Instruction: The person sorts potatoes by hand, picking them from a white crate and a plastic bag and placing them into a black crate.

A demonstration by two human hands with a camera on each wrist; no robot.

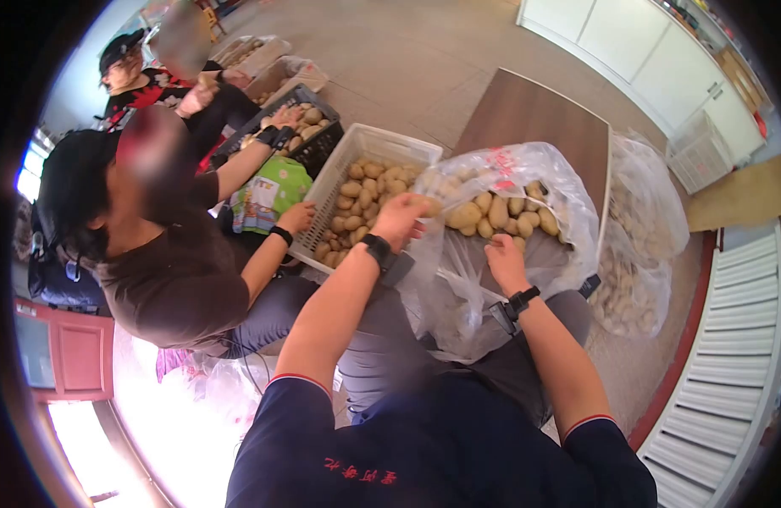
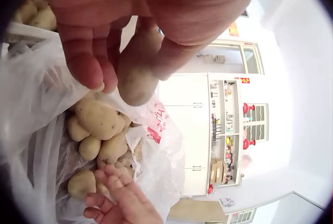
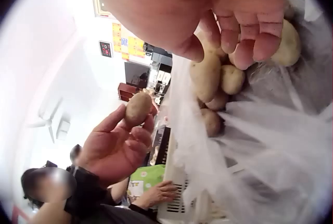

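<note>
My left hand (image 1: pixel 398 222) grips a potato (image 2: pixel 139 67) between thumb and fingers, above the edge between the white crate and the plastic bag. The same potato shows clearly in the right wrist view. My right hand (image 1: pixel 506 264) is over the clear plastic bag (image 1: pixel 458 292), its fingertips right at the loose potatoes (image 1: pixel 492 212) inside. In the right wrist view its fingers (image 3: pixel 268 44) are loosely bent and overlap the potatoes. The bag, marked with red print, lies spread open in front of me.
A white crate (image 1: pixel 412 146) of potatoes stands left of the bag, with a black crate (image 1: pixel 327 135) behind it. A seated person (image 1: pixel 166 279) on the left reaches over the crates. A brown board (image 1: pixel 526 118) lies beyond the bag; bagged potatoes (image 1: pixel 632 279) stand at right.
</note>
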